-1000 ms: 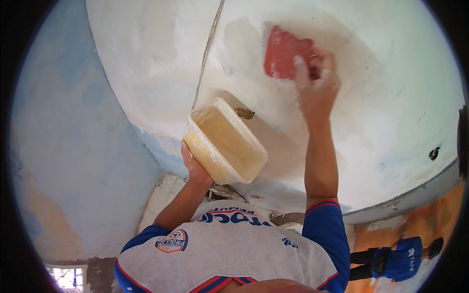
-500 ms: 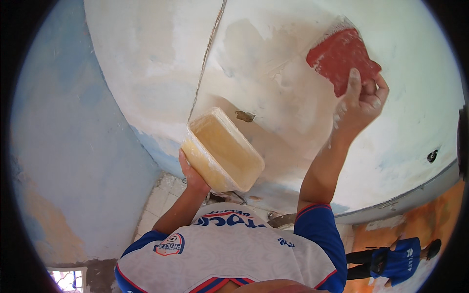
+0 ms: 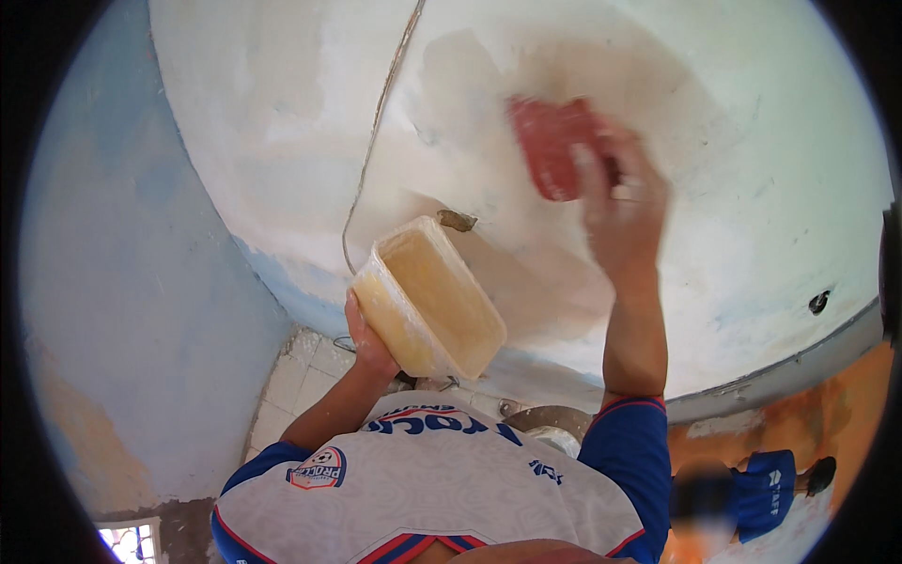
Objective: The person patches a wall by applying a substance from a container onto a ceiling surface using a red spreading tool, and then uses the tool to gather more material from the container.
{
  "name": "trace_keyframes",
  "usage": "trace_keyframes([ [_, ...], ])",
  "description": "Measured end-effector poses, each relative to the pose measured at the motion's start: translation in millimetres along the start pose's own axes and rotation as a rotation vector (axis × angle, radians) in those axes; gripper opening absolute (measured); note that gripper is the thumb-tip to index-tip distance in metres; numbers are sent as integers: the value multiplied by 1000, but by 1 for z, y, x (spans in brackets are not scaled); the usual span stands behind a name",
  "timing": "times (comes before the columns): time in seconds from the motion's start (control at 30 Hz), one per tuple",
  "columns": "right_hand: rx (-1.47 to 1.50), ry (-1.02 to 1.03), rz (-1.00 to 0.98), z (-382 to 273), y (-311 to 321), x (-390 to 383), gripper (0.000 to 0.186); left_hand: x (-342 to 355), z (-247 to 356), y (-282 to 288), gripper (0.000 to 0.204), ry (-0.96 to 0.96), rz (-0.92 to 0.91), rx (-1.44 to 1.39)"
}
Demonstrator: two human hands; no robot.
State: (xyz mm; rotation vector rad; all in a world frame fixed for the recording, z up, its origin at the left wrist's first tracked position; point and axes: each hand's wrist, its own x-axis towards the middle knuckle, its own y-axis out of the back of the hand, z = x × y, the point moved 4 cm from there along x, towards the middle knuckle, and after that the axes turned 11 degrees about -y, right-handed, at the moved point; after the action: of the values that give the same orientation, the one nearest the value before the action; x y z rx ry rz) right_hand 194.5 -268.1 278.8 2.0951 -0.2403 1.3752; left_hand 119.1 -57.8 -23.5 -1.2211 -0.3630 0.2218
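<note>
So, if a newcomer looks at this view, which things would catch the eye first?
Probably the red putty spreader in the right hand, blurred in front of the pale wall, above and right of the centre. Next comes the yellowish rectangular plastic tub in the left hand, near the centre. At the lower right, a person in a blue shirt appears sideways before an orange wall.

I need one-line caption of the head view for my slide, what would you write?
Left hand holding a yellowish tub, right hand holding a red scraper, before a patchy pale wall.
</note>
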Motion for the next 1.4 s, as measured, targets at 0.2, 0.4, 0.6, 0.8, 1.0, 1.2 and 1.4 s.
trace_keyframes([
  [0.2, 80, -143, 343, 20, 19, 9, 24, -2, 5, 7, 77, -32, 75, 45],
  [0.4, -152, 150, 126, 14, -21, -23, 29, 3, 0, 6, 77, 24, 74, -17],
  [0.6, 346, -278, 428, 30, 11, -14, 25, 1, 7, 22, 77, 20, 152, 58],
  [0.8, -116, -124, 311, 31, -16, -13, 24, 0, 8, 26, 79, 66, 128, 25],
  [1.0, 63, -111, 316, 35, -18, -37, 26, -3, 13, 15, 80, 61, 119, 34],
  [1.2, 461, -357, 577, 50, -11, -29, 30, -11, 18, 44, 79, 13, 202, 51],
  [1.4, 10, -111, 219, 40, -36, -34, 26, -12, 34, 25, 76, -36, 100, 13],
])
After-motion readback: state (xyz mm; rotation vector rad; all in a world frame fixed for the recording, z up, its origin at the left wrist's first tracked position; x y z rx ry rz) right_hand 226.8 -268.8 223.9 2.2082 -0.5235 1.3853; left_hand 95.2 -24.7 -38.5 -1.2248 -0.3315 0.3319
